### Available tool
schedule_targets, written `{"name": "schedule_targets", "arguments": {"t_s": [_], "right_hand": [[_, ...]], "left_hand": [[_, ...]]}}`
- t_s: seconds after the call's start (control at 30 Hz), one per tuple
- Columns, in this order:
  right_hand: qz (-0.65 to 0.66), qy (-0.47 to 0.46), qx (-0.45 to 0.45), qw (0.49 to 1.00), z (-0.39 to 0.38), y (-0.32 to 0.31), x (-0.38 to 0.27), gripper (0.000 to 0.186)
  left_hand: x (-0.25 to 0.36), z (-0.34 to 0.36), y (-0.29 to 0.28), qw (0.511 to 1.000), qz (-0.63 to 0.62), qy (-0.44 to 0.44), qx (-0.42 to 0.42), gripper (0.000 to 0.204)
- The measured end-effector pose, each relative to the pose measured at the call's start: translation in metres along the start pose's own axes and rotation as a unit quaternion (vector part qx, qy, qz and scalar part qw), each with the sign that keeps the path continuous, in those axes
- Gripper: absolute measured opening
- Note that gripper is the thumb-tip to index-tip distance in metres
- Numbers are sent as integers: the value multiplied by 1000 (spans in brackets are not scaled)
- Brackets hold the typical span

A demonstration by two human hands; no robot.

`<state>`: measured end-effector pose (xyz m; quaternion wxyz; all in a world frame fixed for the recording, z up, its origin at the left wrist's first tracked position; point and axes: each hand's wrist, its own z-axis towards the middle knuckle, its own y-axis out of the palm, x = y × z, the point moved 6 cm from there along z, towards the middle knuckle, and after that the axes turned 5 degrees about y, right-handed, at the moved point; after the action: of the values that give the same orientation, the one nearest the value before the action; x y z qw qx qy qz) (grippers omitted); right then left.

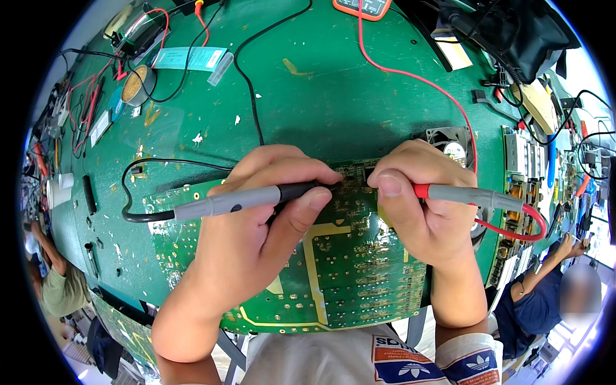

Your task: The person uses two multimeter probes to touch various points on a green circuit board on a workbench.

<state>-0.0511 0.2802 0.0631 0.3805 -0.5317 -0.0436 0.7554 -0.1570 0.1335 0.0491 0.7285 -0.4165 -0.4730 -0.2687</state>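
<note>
A large green circuit board [295,256] lies in front of me at the near edge of the green table, its solder side up. My left hand [256,212] pinches a grey and black test probe [224,203], its black lead trailing off to the left. In my right hand [427,199] is a grey and red test probe [475,197], with a red lead looping from its back end. Both probes point inward at the board's far part, close together. My fingers partly cover the tips, so contact cannot be made out. The red lead runs up to an orange multimeter [362,6].
A cooling fan [449,142] sits just beyond my right hand. Populated boards [516,192] stand along the right side. A solder tin [138,85], a teal packet [189,58] and cables lie at the far left. A brush [494,104] is far right. Other people work at both sides.
</note>
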Motion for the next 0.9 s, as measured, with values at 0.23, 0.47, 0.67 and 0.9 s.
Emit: {"name": "schedule_targets", "arguments": {"t_s": [0.23,0.47,0.67,0.9], "right_hand": [[-12,-4,-21,1000,2,1,-4,6],[-32,-17,-12,999,3,1,-5,6],[-46,-40,-9,998,3,2,-6,15],[-72,-36,-32,996,5,2,-8,10]], "left_hand": [[2,1,-1,1000,9,-3,7,17],[2,1,-2,1000,11,-12,9,16],[2,2,-3,997,36,55,35,18],[2,1,-1,1000,10,4,0,17]]}}
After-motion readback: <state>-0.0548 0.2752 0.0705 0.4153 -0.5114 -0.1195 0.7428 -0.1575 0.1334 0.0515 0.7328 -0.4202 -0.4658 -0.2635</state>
